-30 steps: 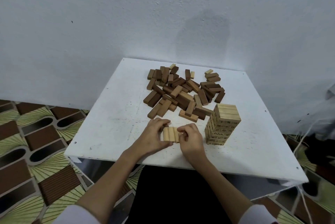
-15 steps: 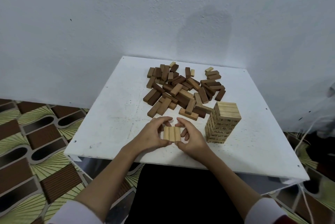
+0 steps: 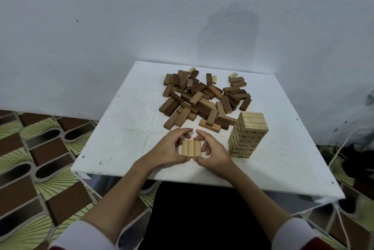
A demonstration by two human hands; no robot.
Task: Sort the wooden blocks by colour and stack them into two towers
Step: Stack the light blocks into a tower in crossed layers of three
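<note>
**Three light blocks held between both hands**

Lying flat side by side near the front edge of the white desk (image 3: pixel 113 144), a row of three light blocks (image 3: pixel 191 148) is framed by both hands. The left hand (image 3: pixel 169 151) is curled round the row's left side, with its fingers (image 3: pixel 183 131) arched over the far end and its thumb set at the near end. The right hand (image 3: pixel 213 151) is curled in the same way round the right side, its fingers (image 3: pixel 202 134) bent over the far end and its thumb laid at the near corner. The row is thus grasped from both sides and rests on the desk.

Toward the right edge of the desk, just beside the right hand, a tower of light blocks (image 3: pixel 248 134) is seen upright, with printed marks on its side faces. Behind the hands, toward the back edge, a loose pile of mostly dark blocks (image 3: pixel 204 100) is spread out, and a few light pieces are seen along its far rim. A white wall (image 3: pixel 141 17) is seen behind the desk, and a patterned floor (image 3: pixel 36 158) to the left.
</note>
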